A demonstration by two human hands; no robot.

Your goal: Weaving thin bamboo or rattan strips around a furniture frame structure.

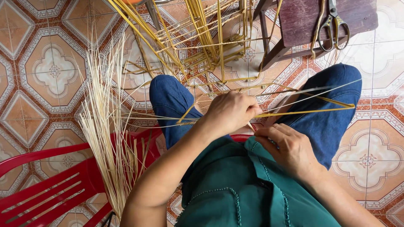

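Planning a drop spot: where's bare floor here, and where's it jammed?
Free: tiled floor left of the pale straw bundle, and tiles right of the right knee. Crowded: the lap, where left hand and right hand work yellow strips, and under the yellow frame. Scissors occupy the stool.

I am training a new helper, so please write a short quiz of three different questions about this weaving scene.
1. True or false: the scissors lie on the tiled floor.
2. Which hand is closed over the yellow strips: A) left hand B) right hand?
3. What leans on the red plastic chair at the person's left?

Key:
1. False; they lie on the dark wooden stool.
2. A; the left hand is closed over them, the right hand pinches an end just below.
3. A bundle of pale thin reeds.
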